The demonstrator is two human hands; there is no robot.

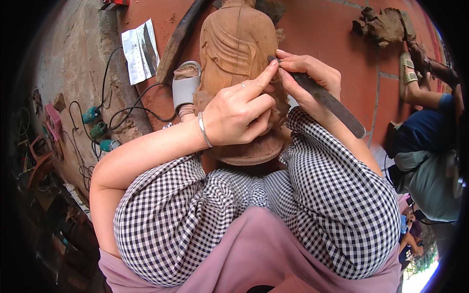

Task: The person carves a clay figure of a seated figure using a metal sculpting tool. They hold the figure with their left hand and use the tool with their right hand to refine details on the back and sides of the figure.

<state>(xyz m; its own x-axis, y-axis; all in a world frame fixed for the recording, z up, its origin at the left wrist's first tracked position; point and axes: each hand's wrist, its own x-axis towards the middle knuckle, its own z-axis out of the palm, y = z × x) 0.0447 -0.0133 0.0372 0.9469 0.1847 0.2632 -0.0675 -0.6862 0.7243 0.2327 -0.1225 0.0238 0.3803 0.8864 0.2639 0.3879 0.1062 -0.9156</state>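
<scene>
One carving, one tool.
Carving: wood, fold-grooved, between two checked trouser legs; tool: dark, flat, in fingers of right hand; left hand: index at tip, grip unclear.

Top: you wear plain dusty mauve, softly creased down your front.
Trousers: yours are loose, in a small dark-and-white check, bunched into folds at your lap.
Forearms: bare on both your sides.
Bangle: a narrow silver-coloured band circles your left wrist.
Ring: a thin, pale one sits on your left index finger.
Sandal: your left one is light grey with a broad strap.
</scene>
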